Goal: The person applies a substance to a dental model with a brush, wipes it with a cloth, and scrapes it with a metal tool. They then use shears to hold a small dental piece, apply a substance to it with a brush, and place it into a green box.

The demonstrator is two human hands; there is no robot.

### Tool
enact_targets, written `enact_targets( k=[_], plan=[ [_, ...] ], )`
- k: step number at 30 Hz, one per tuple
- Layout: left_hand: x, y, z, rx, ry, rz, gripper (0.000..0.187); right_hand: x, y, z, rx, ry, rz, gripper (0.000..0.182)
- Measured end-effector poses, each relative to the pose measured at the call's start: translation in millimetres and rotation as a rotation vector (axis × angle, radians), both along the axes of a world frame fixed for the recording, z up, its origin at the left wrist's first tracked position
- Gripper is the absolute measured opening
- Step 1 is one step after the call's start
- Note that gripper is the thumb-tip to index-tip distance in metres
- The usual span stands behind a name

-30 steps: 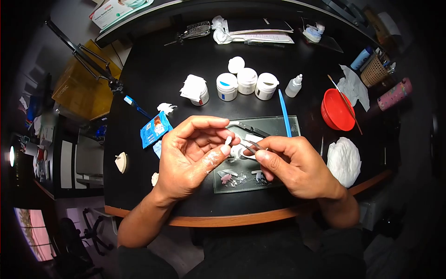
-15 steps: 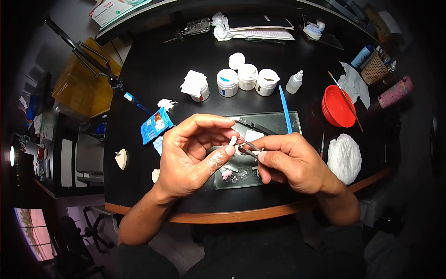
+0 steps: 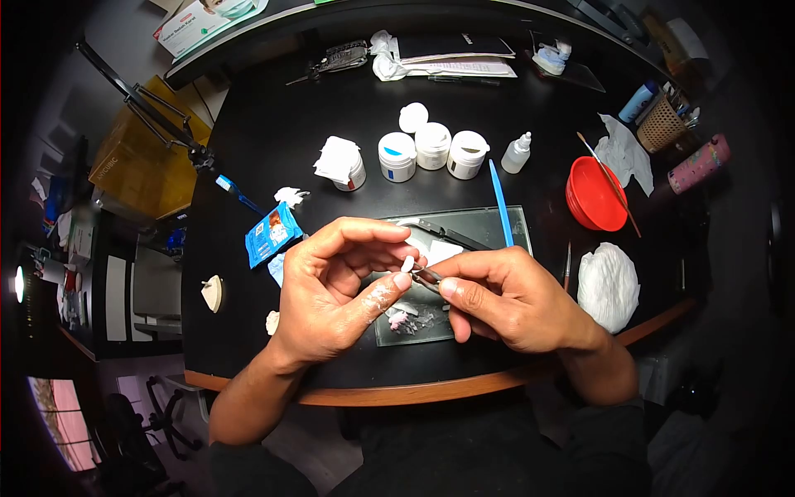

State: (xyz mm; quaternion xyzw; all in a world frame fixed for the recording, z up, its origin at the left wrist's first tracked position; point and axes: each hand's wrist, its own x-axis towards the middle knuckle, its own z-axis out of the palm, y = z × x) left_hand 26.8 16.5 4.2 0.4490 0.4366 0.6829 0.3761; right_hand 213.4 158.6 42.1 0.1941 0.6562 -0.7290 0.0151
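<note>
Black desk (image 3: 273, 103) filling most of view, wood-tone front edge (image 3: 447, 393) curving along near side, dark shelf (image 3: 248, 35) spanning back. Grey wall (image 3: 70, 103) rising upper left. Pinkish pane (image 3: 62, 418) glowing lower left (window or screen, can't tell), wheeled chair (image 3: 171, 414) standing nearby. Small white light (image 3: 18, 284) shining far left, right side fading super dark tbh.
</note>
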Motion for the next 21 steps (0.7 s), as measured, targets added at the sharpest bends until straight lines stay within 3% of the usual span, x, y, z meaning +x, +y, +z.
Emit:
enact_targets(
  k=[21],
  plan=[
    [-0.5, -0.1, 2.4, -0.012, 0.068, 0.007, 0.038, 1.2, 5.8, 0.7, -0.098, -0.022, 0.034, 0.041]
  ],
)
